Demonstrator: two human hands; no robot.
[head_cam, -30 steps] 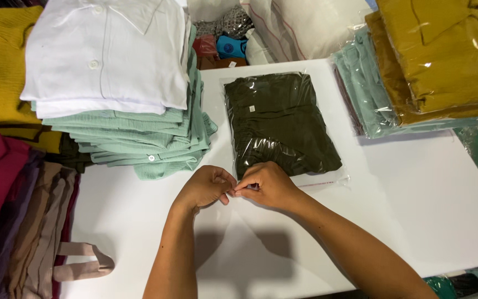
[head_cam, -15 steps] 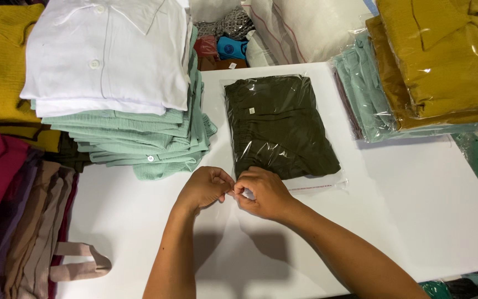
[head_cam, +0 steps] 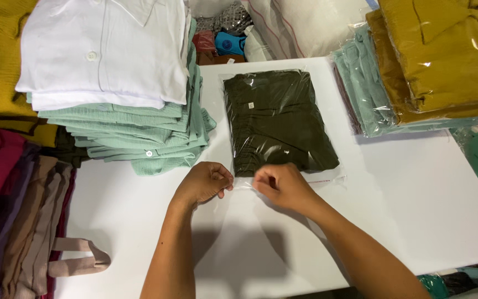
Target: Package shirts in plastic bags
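One clear bag [head_cam: 283, 124] with one dark green shirt inside lies mid-counter [head_cam: 416, 210]. My left hand [head_cam: 204, 182] and right hand [head_cam: 283, 185] pinch its open flap.

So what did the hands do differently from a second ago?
The left hand and right hand, pinched together before, have drawn slightly apart along the open flap of the clear plastic bag holding a dark green folded garment. The bag and the surrounding stacks of clothes stayed put.
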